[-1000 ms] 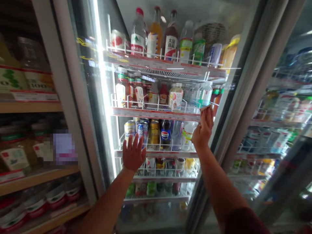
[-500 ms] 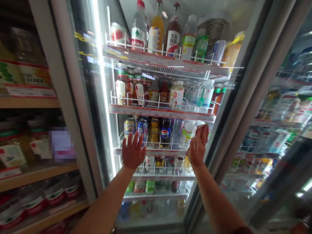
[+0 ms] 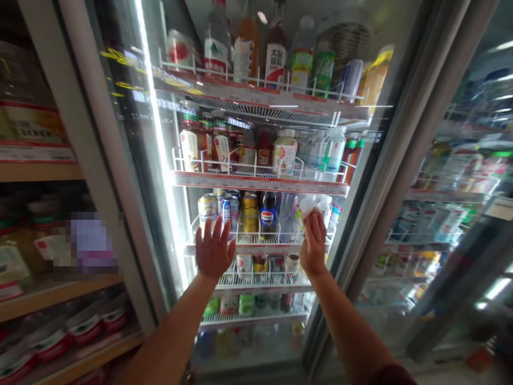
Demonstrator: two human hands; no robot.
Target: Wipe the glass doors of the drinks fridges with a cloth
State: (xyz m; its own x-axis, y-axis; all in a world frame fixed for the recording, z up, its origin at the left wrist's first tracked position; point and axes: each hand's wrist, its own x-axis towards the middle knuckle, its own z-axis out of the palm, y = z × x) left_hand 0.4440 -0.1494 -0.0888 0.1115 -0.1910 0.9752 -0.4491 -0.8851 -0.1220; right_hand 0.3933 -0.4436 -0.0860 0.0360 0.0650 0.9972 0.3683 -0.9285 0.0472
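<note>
My left hand (image 3: pixel 214 251) lies flat with spread fingers against the glass door (image 3: pixel 126 125) of a lit drinks fridge, in front of the shelf of cans. To its right, my right hand (image 3: pixel 314 250) presses on the same glass with its fingers together. A small pale cloth (image 3: pixel 311 212) shows at those fingertips, mostly covered by the hand. Behind the glass between the hands stand a gold can (image 3: pixel 250 211) and a dark cola bottle (image 3: pixel 268 214). Clear containers partly show behind my right fingers.
Wire shelves with bottles (image 3: pixel 275 61) fill the fridge behind the glass. A metal door frame (image 3: pixel 404 144) runs down the right side, with another stocked fridge beyond. On the left are wooden shelves (image 3: pixel 44 171) holding juice bottles and jars.
My right hand has moved left across the glass with the cloth, away from the right door frame. My left hand keeps its place on the glass. The view has shifted slightly.
</note>
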